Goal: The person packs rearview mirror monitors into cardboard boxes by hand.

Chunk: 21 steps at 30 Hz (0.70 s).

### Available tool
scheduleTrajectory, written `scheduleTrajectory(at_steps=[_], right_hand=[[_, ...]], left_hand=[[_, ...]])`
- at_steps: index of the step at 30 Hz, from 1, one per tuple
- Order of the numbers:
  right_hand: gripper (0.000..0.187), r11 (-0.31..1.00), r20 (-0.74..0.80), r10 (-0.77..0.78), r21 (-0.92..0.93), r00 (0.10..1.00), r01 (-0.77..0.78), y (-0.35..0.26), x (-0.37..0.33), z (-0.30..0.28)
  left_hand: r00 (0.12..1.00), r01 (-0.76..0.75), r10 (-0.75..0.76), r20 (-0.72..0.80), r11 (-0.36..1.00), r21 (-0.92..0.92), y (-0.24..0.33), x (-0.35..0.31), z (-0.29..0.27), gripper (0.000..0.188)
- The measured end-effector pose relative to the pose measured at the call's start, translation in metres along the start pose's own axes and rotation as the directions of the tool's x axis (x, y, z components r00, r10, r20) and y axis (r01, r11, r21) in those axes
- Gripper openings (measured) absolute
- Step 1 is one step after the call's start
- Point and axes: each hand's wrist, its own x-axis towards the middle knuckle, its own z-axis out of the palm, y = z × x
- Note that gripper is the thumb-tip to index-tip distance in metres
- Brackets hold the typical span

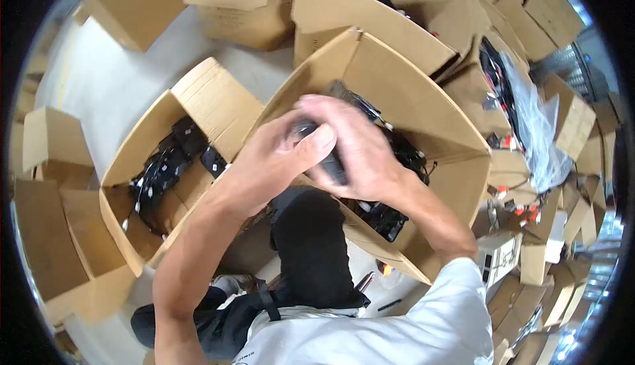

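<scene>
My left hand [281, 153] and my right hand [362, 150] come together above a large open cardboard box [456, 120]. A black elongated object [334, 170] shows between them, its kind blurred and mostly covered. My left thumb lies over it while the left fingers curl around its far end. The right hand, smeared by motion, closes on it from the other side. Below, inside the box, lie black cable assemblies [410, 156] with small white connectors, and black parts [383, 225] near its front wall.
To the left stands a smaller open box [192, 93] with black modules and cables [165, 166] inside. Another large box [370, 14] is at the back. Clear plastic wrap [536, 127] hangs over cartons at right. My knee [307, 226] touches the area between the boxes.
</scene>
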Motion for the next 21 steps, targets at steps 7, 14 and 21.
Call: scheduleTrajectory(at_steps=[7, 14, 21], right_hand=[[0.121, 0.93, -0.013, 0.111, 0.353, 0.994, -0.099, 0.025, 0.011, 0.007], [0.033, 0.593, -0.007, 0.803, -0.081, 0.596, -0.801, 0.195, -0.143, 0.097], [0.084, 0.255, -0.044, 0.962, -0.202, 0.269, -0.946, 0.225, -0.199, 0.207]], left_hand=[[0.948, -0.015, -0.061, -0.313, 0.972, -0.235, -0.012, -0.017, -0.045, 0.039], [0.726, -0.571, 0.379, -0.574, 0.798, -0.194, 0.042, -0.217, -0.197, 0.03], [0.314, -0.528, 0.271, -0.91, 0.847, 0.069, -0.017, -0.302, -0.186, 0.03]])
